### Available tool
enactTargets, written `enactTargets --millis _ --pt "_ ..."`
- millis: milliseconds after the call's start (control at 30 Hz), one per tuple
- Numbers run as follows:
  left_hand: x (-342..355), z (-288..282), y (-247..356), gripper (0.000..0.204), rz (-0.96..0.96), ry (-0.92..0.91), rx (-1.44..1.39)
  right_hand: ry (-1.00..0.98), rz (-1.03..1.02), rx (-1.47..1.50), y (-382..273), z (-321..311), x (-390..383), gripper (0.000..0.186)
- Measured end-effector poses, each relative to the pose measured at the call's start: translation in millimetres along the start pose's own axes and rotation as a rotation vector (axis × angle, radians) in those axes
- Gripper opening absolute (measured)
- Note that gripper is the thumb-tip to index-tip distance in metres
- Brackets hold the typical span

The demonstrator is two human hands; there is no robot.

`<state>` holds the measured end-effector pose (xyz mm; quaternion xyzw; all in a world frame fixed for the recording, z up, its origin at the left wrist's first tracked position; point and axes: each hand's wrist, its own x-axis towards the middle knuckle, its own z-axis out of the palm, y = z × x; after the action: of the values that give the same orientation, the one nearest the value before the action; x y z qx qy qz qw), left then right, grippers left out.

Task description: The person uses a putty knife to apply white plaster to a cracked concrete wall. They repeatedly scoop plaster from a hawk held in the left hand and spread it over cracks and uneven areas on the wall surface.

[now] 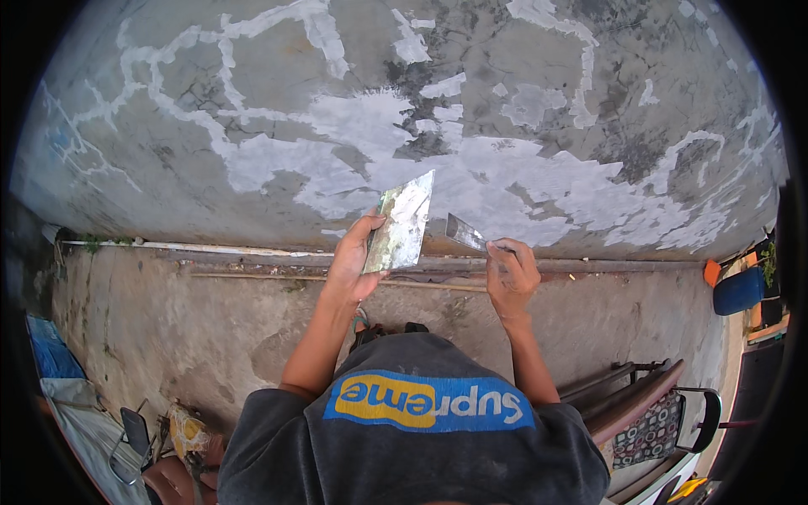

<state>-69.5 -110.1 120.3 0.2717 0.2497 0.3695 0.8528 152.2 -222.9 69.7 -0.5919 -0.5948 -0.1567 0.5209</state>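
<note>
My left hand [352, 257] grips a flat, four-sided board [401, 220] by its left edge, thumb on top. White putty [409, 206] coats much of the board's upper face. To its right, my right hand [512, 273] is closed around the handle end of a putty knife [465, 231], whose thin metal blade points up and left toward the board. Blade and board are apart. Beyond both hands stands a grey wall [278, 181] with white putty patches [539, 177] and branching lines of filler over its cracks.
A pipe [210, 248] and a thin pole [421, 284] lie along the wall's foot. A blue container [739, 292] stands at the right. Behind me are a patterned chair [648, 429] on the right and a mirror [135, 431] with sheeting [80, 412] on the left.
</note>
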Motion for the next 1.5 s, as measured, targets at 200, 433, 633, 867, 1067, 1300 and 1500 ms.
enactTargets --millis 200,433,633,867,1067,1300,1500 --pt "1 1 -7 0.055 0.127 0.092 0.212 -0.222 0.599 0.532 5 -35 18 0.013" --pt "3 -6 -7 0.063 0.15 0.058 0.306 -0.477 0.745 0.746 -18 -50 30 0.014" --pt "7 -20 -13 0.062 0.168 0.039 0.302 -0.634 0.479 0.533 -17 -56 36 0.017" --pt "7 -29 -15 0.056 0.164 0.056 0.441 -0.61 0.469 0.353 -15 -58 57 0.023" --pt "0 -16 -10 0.055 0.058 0.004 0.349 -0.821 0.815 0.727 -2 -51 56 0.03" --pt "-2 -8 -5 0.058 0.008 0.018 0.403 -0.648 0.712 0.661 0 -46 54 0.029" --pt "3 -12 -7 0.06 -0.006 0.033 0.571 -0.689 0.431 0.281 3 -52 64 0.023"
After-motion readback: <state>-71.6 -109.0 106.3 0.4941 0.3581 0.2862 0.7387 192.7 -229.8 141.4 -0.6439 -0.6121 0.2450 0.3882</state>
